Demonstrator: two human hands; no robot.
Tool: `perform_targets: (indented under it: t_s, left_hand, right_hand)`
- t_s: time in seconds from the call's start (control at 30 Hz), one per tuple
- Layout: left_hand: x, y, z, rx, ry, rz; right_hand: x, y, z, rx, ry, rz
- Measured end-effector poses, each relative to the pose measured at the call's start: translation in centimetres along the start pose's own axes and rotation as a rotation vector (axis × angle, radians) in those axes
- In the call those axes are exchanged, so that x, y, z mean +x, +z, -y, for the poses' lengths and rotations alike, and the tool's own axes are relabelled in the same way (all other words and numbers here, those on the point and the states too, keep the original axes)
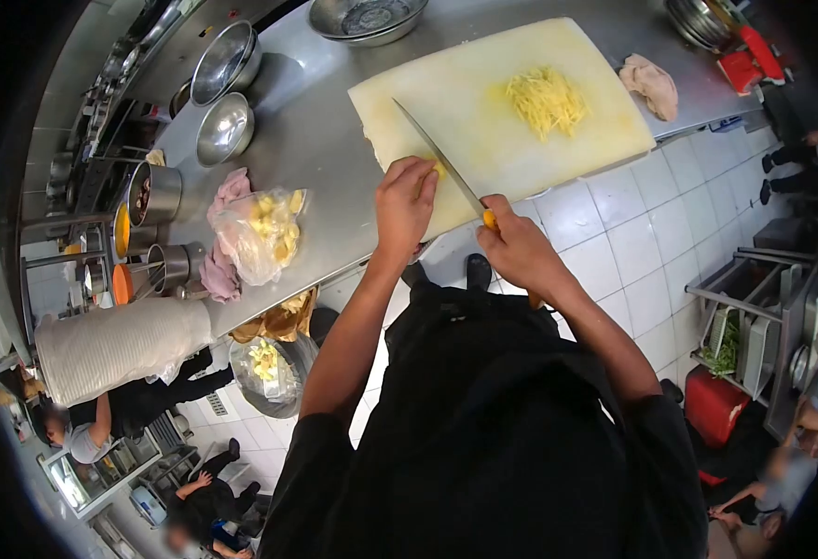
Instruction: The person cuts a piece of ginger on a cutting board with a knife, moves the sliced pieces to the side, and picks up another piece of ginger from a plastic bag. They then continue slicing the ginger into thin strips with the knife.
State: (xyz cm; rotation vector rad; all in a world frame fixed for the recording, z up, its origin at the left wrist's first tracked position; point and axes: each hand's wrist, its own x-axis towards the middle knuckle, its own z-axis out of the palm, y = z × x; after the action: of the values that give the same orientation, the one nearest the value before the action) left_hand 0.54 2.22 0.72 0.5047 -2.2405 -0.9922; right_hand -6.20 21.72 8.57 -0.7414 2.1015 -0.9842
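Observation:
My right hand (519, 244) is closed round the yellow handle of a long knife (437, 151), whose blade points up and left over a white cutting board (465, 79). Close to the blade's left side, my left hand (406, 203) has its fingers curled down on a small yellow piece (439, 170) at the board's near edge. Thin yellow strips (547, 102) lie in a heap on the right part of the board. On the steel counter to the left, a clear plastic bag (261, 238) holds yellow chunks.
Steel bowls (225, 129) stand at the back left, near pots (154, 193). A pink cloth (219, 273) lies by the bag and a pale cloth (651, 87) right of the board. Below the counter is a bin (299, 354). Other people are at the lower left and right.

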Motion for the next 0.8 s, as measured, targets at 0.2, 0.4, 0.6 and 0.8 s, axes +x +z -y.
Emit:
perform_targets:
  t_s: [0.2,0.4,0.6,0.8]
  left_hand:
    - [-0.3,0.0,0.0,-0.001,0.04,-0.062]
    - [-0.3,0.5,-0.5,-0.078,-0.023,-0.095]
    - [-0.4,1.3,0.4,-0.13,-0.008,-0.172]
    - [-0.3,1.6,0.8,-0.18,0.026,-0.213]
  right_hand:
    - [-0.3,-0.1,0.2,-0.059,-0.012,-0.006]
    - [0.1,0.0,0.6,-0.163,0.033,0.027]
    - [0.2,0.0,0.9,-0.223,0.048,0.02]
    - [0.0,-1.2,1.8,-0.197,0.063,0.043]
